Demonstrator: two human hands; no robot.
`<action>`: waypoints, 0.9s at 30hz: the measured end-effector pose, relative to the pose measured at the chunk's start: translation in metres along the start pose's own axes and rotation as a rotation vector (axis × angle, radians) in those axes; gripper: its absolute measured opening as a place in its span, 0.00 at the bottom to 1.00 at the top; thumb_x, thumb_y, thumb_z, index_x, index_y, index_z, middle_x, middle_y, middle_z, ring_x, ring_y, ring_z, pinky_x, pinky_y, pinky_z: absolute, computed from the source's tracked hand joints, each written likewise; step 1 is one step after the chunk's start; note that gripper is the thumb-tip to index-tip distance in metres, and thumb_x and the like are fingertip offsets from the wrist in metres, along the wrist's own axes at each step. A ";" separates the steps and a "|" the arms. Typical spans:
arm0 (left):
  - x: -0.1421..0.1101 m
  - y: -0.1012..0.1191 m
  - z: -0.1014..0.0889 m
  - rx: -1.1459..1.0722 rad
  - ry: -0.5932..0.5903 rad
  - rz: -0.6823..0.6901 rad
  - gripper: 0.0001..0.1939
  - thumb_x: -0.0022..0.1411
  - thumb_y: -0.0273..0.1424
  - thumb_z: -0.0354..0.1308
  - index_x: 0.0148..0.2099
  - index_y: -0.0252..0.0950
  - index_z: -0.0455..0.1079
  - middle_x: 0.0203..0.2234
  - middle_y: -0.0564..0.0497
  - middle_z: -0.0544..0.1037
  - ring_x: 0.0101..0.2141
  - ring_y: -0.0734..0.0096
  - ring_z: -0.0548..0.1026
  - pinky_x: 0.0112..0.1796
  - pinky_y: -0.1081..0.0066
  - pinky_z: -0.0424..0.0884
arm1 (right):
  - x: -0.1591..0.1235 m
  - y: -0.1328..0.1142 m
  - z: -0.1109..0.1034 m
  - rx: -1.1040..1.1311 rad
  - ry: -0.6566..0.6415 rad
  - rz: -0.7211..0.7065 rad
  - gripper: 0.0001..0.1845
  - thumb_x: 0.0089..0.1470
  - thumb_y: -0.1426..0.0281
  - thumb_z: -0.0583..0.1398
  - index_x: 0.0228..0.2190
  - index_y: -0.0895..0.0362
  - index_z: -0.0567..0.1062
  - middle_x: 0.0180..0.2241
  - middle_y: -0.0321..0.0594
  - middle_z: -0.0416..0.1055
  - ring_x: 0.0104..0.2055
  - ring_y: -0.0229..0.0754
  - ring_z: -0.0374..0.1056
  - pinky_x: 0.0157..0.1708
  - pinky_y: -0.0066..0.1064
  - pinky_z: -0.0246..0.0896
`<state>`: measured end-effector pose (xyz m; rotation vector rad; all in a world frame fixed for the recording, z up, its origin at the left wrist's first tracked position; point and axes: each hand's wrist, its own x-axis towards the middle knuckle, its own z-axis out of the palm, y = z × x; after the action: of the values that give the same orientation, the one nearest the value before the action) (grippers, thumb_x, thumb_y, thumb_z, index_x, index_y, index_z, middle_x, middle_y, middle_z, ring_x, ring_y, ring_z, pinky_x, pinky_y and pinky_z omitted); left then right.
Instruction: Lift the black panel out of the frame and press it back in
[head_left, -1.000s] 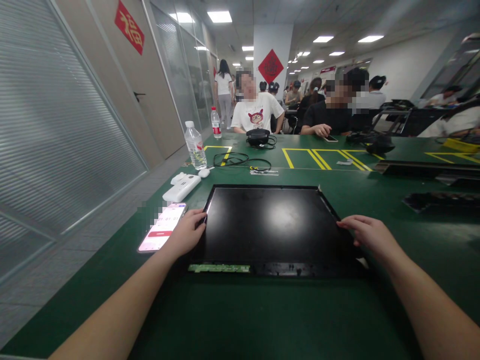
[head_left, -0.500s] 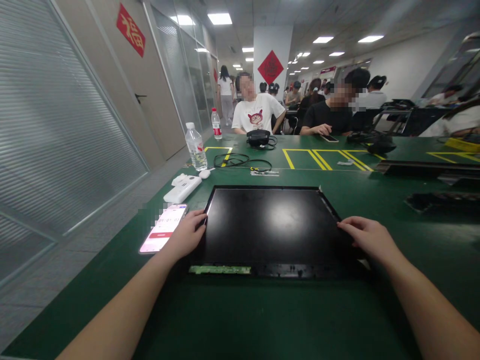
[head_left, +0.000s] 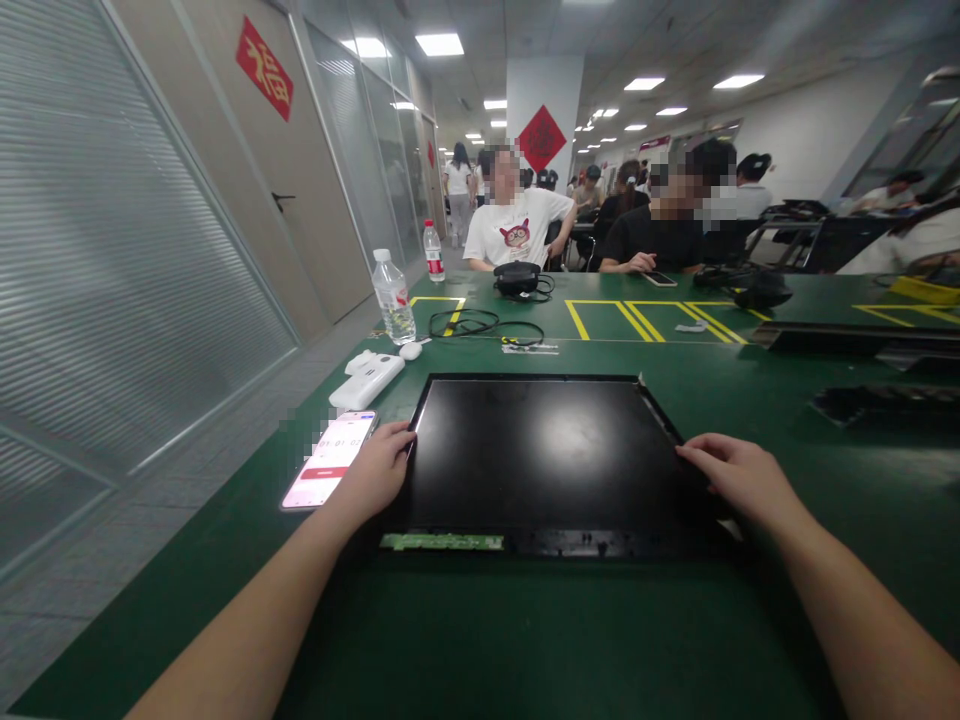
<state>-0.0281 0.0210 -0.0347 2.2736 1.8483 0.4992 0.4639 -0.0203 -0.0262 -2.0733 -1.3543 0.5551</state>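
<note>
A black flat display panel (head_left: 517, 455) lies screen up on the green table, with a bright reflection on its glossy face. Along its near edge runs a narrow green circuit board (head_left: 442, 542). My left hand (head_left: 381, 465) is closed on the panel's left edge, fingertips over the frame. At the right edge, my right hand (head_left: 739, 475) pinches the frame between thumb and fingers. Left of the panel, partly behind my left wrist, rests a lit phone (head_left: 324, 470). The undersides of both grips are hidden.
Beyond the phone lie a white device (head_left: 367, 382) and a clear water bottle (head_left: 394, 300). A black cable (head_left: 480, 325) and a black headset-like object (head_left: 517, 280) are farther back. Dark strips (head_left: 840, 340) lie at right. Two people sit across the green table (head_left: 525, 640).
My hands and the panel hold nearly the same place; the view has shifted very slightly. Across the table, the person in white has leaned a little to the right.
</note>
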 end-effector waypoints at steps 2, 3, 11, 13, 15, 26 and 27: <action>0.000 -0.002 0.001 0.001 0.007 0.013 0.25 0.66 0.26 0.46 0.56 0.26 0.80 0.60 0.30 0.75 0.60 0.43 0.74 0.62 0.47 0.68 | -0.001 -0.001 0.000 -0.007 0.002 -0.002 0.19 0.46 0.52 0.60 0.27 0.53 0.82 0.26 0.41 0.77 0.25 0.46 0.71 0.28 0.37 0.65; 0.001 -0.004 0.002 0.002 0.008 0.019 0.25 0.66 0.25 0.46 0.56 0.26 0.80 0.60 0.30 0.76 0.60 0.44 0.74 0.62 0.47 0.68 | -0.002 -0.002 0.000 -0.006 0.005 -0.005 0.19 0.46 0.52 0.60 0.27 0.52 0.82 0.25 0.41 0.77 0.25 0.46 0.71 0.27 0.37 0.64; 0.004 -0.007 0.001 -0.042 -0.003 0.011 0.26 0.62 0.24 0.48 0.56 0.26 0.80 0.59 0.31 0.76 0.60 0.45 0.74 0.63 0.49 0.67 | 0.000 -0.001 -0.001 -0.028 0.002 0.008 0.20 0.45 0.50 0.60 0.28 0.52 0.82 0.24 0.41 0.76 0.25 0.47 0.71 0.28 0.38 0.63; 0.004 -0.007 0.001 -0.057 -0.002 0.000 0.26 0.62 0.24 0.48 0.56 0.27 0.80 0.59 0.32 0.76 0.60 0.46 0.74 0.63 0.49 0.67 | 0.001 0.000 -0.001 -0.039 -0.004 0.009 0.21 0.45 0.49 0.59 0.28 0.52 0.82 0.25 0.41 0.76 0.24 0.46 0.70 0.29 0.38 0.64; 0.004 -0.007 0.000 -0.071 -0.001 -0.005 0.26 0.61 0.24 0.48 0.56 0.28 0.80 0.59 0.33 0.76 0.59 0.46 0.75 0.63 0.50 0.68 | 0.002 0.000 -0.001 -0.043 -0.005 0.002 0.22 0.44 0.49 0.59 0.28 0.52 0.82 0.26 0.41 0.77 0.25 0.47 0.71 0.31 0.39 0.64; 0.004 -0.011 0.002 -0.088 0.033 -0.001 0.24 0.60 0.24 0.50 0.54 0.32 0.80 0.57 0.36 0.77 0.56 0.50 0.77 0.58 0.52 0.74 | 0.005 0.004 0.002 -0.105 0.061 -0.067 0.20 0.45 0.50 0.58 0.26 0.50 0.81 0.25 0.41 0.77 0.30 0.51 0.72 0.32 0.40 0.64; 0.004 -0.011 0.003 -0.081 0.039 0.009 0.24 0.60 0.25 0.50 0.54 0.32 0.80 0.57 0.36 0.77 0.56 0.49 0.77 0.58 0.51 0.74 | 0.005 0.004 0.002 -0.104 0.060 -0.066 0.20 0.45 0.49 0.58 0.26 0.50 0.81 0.25 0.41 0.77 0.30 0.51 0.72 0.32 0.40 0.64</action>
<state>-0.0366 0.0272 -0.0403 2.2358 1.8025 0.6130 0.4676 -0.0163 -0.0304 -2.1013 -1.4388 0.3982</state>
